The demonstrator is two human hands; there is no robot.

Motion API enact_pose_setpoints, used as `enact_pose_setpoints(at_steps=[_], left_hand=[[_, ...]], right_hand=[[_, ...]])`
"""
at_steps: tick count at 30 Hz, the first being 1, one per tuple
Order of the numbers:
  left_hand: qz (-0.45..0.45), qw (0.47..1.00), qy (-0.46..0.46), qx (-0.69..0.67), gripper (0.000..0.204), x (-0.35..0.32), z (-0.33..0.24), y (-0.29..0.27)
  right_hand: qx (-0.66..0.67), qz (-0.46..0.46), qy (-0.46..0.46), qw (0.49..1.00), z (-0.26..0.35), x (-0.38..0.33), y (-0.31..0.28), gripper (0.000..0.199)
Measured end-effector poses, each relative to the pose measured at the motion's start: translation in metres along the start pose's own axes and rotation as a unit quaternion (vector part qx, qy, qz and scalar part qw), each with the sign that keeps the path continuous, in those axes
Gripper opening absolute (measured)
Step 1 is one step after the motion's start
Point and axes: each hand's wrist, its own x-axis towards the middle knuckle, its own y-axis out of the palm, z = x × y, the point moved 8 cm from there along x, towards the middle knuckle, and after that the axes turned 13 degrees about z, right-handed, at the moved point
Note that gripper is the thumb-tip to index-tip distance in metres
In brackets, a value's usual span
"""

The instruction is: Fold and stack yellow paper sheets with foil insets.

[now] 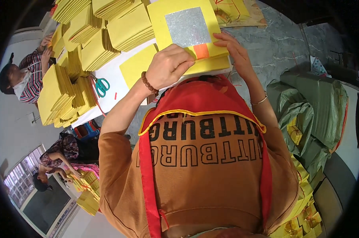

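1. Head view, nearest the camera: brown cloth of the person's sweatshirt (199, 174) fills the lower centre, soft and creased, with a red apron (205, 97) over it, edged in yellow piping.
2. Left hand (169, 65): curled into a loose fist, a brown bead bracelet (149, 83) at the wrist; the knuckles press on the near edge of the yellow paper stack (195, 53), and the fingertips appear to pinch the top sheet's edge beside a small orange patch (201, 50).
3. Right hand (233, 49): fingers extended and held together, resting on the right near corner of the same stack; a thin metal bangle (259, 101) circles the wrist.
4. Yellow paper stack: flat, square, matte sheets lying on the white table (112, 73) directly ahead of both hands, between them. A glittering silver foil square (187, 27) sits at the centre of the top sheet, just beyond the fingertips of both hands.
5. Surroundings, upper left: many fanned bundles of yellow paper (84, 35) are heaped on the table; green-handled scissors (102, 86) lie beside them.
6. Left margin: a co-worker in a striped top (30, 69) handles the bundles; another person (58, 156) sits lower down by further yellow bundles.
7. Right side: a crumpled green sack (314, 107) lies on the grey floor (274, 43).
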Motion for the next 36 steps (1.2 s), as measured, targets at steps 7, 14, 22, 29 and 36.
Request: enact_pose_setpoints(at_steps=[7,14,22,29,36], left_hand=[[0.025,0.998,-0.021,-0.047,0.012,0.003,0.008,0.002],[0.038,0.995,-0.053,-0.082,0.009,0.006,0.013,0.003],[0.071,0.983,-0.096,-0.142,0.012,0.009,0.024,0.006],[0.087,0.975,-0.101,-0.177,0.013,0.012,0.029,0.008],[0.112,0.97,-0.114,-0.186,0.012,0.015,0.031,0.009]], right_hand=[[-0.004,-0.002,-0.006,1.0,-0.001,0.001,0.0,0.032],[-0.023,0.006,-0.006,1.0,-0.001,0.002,0.0,0.032],[0.006,0.004,-0.013,1.0,0.0,0.002,-0.002,0.041],[-0.007,0.008,-0.028,1.0,0.001,0.004,-0.004,0.045],[-0.003,0.017,-0.027,0.999,-0.003,0.003,-0.004,0.043]])
